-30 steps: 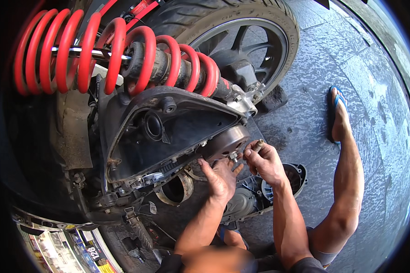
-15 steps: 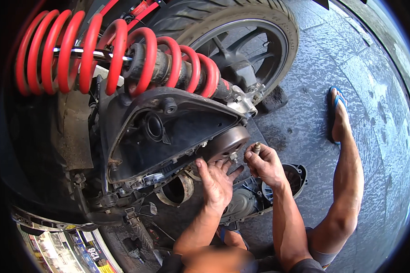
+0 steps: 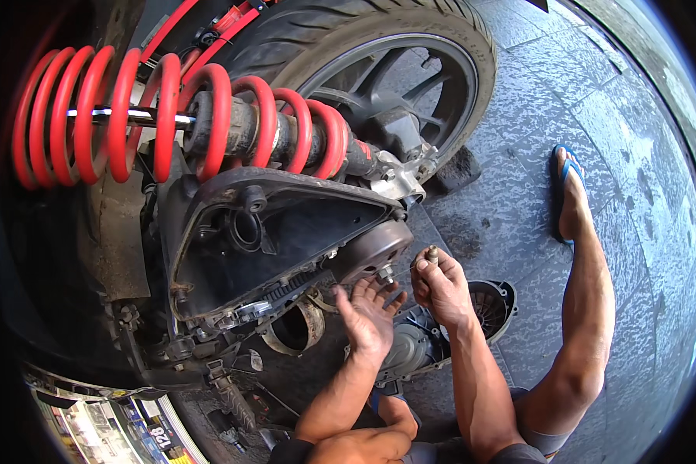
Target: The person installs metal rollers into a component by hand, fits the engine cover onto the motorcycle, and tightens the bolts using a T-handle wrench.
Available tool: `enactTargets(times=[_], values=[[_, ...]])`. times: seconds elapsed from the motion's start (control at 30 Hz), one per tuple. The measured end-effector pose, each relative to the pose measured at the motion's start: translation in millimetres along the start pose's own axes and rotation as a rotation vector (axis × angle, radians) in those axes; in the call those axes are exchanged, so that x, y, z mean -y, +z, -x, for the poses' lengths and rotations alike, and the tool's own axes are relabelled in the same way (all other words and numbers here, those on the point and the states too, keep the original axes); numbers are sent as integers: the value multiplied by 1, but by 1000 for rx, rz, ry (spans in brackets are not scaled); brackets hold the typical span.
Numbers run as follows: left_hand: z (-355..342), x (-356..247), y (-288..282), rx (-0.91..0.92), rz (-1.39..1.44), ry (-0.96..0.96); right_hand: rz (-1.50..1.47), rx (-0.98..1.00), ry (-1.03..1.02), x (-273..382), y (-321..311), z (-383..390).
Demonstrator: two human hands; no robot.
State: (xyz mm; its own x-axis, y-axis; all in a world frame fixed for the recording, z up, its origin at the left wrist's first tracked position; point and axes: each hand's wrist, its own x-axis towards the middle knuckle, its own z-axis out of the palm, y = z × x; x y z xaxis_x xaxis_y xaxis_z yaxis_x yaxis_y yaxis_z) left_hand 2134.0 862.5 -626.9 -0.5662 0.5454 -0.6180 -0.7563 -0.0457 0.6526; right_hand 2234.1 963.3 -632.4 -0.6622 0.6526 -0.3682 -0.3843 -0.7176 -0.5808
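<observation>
My left hand [image 3: 370, 321] is open, palm up and fingers spread, just below a brown-grey clutch drum [image 3: 375, 246]. A bolt and nut [image 3: 386, 274] stick out of the drum's centre, close to the fingertips. To the right of the drum, my right hand [image 3: 443, 292] is closed round a small cylindrical metal piece [image 3: 432, 254]. Its rounded end shows above the thumb; my fingers hide the rest. The drum sits at the right end of an opened black engine casing [image 3: 294, 228], with a toothed black belt [image 3: 286, 288] along its lower edge.
A red coil spring shock absorber [image 3: 219, 116] crosses above the casing, near the rear wheel [image 3: 483, 69]. Below my hands a removed engine cover [image 3: 407, 344] lies on the grey tiled floor [image 3: 533, 185]. A round metal ring [image 3: 311, 329] hangs left of my left hand.
My left hand has drawn slightly down from the drum, so more of its nut shows. My right hand still grips the metal piece. The whole view has shifted a little.
</observation>
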Motion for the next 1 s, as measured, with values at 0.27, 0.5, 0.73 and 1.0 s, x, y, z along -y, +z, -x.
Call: enactTargets(times=[0.27, 0.5, 0.73, 1.0], values=[[13, -30, 25, 143, -132, 57, -108, -39, -22, -12, 6, -3], [-9, 0, -3, 206, 3, -50, -224, -123, -103, -21, 11, 4], [1, -12, 4, 93, 20, 99, -241, -124, -79, -32, 14, 6], [-3, -16, 17, 173, -88, 97, -364, -165, -44, -35, 22, 7]])
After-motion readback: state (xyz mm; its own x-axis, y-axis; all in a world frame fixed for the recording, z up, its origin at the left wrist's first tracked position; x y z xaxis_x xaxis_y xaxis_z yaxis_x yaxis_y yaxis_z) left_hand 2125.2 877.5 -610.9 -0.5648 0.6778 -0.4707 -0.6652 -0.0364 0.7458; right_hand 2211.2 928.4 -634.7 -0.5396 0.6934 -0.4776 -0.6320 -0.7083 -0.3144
